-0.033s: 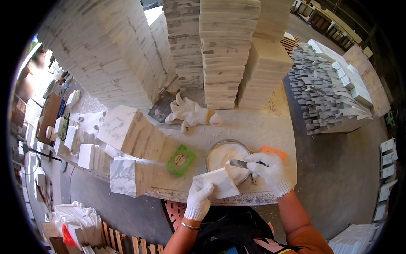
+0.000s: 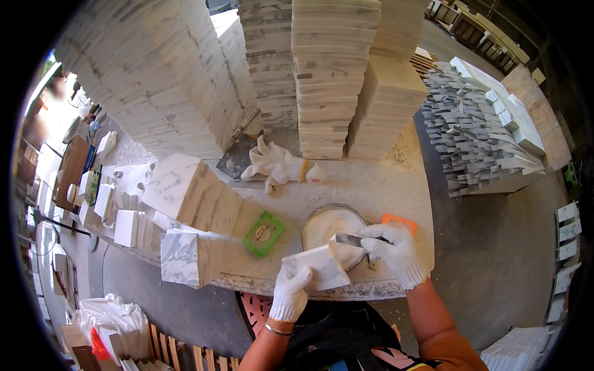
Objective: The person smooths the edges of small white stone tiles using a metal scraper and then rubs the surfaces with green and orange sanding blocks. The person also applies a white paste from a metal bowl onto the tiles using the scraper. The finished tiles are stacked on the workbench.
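Note:
My left hand (image 2: pixel 291 294), in a white knit glove, is closed on a white marble tile (image 2: pixel 317 267) with grey veining, tilted over the table's front edge. In my gloved right hand (image 2: pixel 394 250) is a putty knife (image 2: pixel 348 239), its flat metal blade at the tile's far right corner. Just beyond the tile stands a round basin (image 2: pixel 306 230) holding white powder or paste (image 2: pixel 334 224). An orange block (image 2: pixel 401 221) lies behind my right hand, partly hidden by it. To the left of the basin rests a green block (image 2: pixel 265 233) with a printed face.
Tall stacks of marble tiles (image 2: pixel 334 80) rise along the table's far side. A pair of white gloves (image 2: pixel 278 166) lies before them. Leaning rows of tiles (image 2: pixel 204 198) occupy the left. Beyond the table's right edge stands a pile of grey-white stone strips (image 2: pixel 470 123).

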`<action>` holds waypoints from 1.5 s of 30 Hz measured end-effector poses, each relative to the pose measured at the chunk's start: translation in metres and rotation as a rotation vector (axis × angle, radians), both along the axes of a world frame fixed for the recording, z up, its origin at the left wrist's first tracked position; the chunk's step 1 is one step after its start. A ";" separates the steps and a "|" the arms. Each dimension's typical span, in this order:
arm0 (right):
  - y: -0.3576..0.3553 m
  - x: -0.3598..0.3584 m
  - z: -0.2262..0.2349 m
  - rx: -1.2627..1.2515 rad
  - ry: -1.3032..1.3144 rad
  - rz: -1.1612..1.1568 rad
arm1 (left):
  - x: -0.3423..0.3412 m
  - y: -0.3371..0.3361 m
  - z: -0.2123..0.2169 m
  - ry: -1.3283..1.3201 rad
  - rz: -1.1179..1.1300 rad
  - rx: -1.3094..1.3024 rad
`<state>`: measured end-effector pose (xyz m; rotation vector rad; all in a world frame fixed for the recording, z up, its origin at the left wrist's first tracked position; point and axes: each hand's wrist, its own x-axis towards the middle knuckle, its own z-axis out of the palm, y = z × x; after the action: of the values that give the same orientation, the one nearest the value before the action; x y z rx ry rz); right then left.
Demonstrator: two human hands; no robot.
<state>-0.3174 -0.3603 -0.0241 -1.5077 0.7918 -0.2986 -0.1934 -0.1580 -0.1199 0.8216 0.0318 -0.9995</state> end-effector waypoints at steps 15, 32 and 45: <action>0.017 -0.006 0.003 -0.414 -0.113 0.075 | 0.000 -0.002 0.004 -0.012 -0.008 0.012; 0.017 -0.003 0.007 -0.745 -0.164 0.097 | 0.001 0.001 -0.003 -0.021 -0.030 0.048; -0.018 0.009 -0.030 -1.090 0.197 0.227 | -0.001 0.000 -0.004 -0.050 0.002 0.030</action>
<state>-0.3086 -0.3778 -0.0537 -2.6604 0.6069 -0.4472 -0.1944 -0.1578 -0.1241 0.8731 0.0049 -0.9786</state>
